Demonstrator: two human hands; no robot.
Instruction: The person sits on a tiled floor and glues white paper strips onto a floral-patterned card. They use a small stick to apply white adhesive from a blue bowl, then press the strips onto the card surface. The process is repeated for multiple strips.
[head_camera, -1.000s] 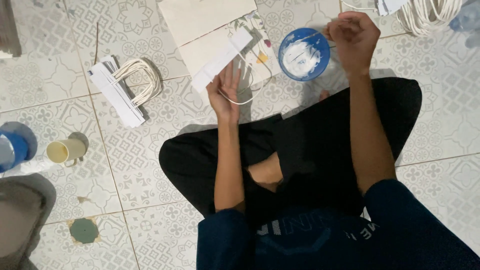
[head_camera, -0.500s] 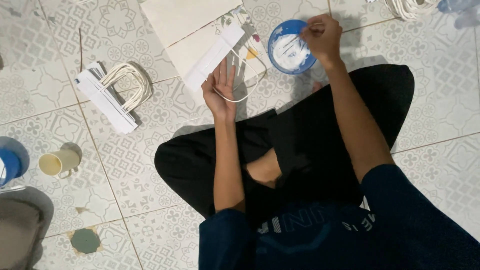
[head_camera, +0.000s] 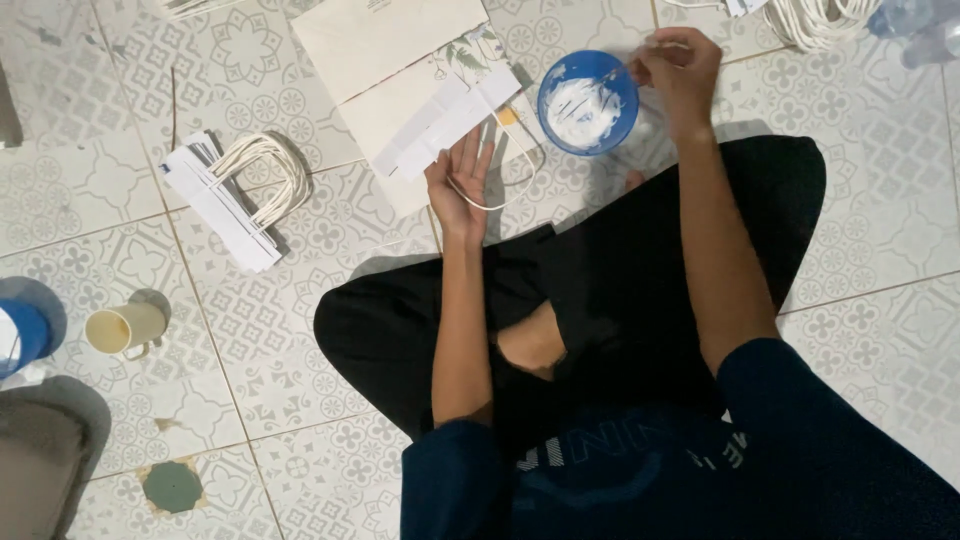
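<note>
Far left, a cream mug (head_camera: 125, 328) lying on its side, well apart from the work. Further right, a bundle of white paper strips with cord handles (head_camera: 235, 195) on the tiled floor (head_camera: 300, 330). At centre, left hand (head_camera: 462, 180) open, palm up, a white cord loop (head_camera: 500, 195) across it, beside the folded paper bag (head_camera: 420, 110). Right hand (head_camera: 680, 65) pinched shut at the blue glue bowl (head_camera: 588, 102); whatever is pinched, too small to tell. Likely risks: glue dripping onto the bag, cord slipping off the loose palm.

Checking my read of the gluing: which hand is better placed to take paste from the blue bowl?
Probably the right hand: it sits at the rim of the blue bowl. The left hand lies open on the white strip.
</note>
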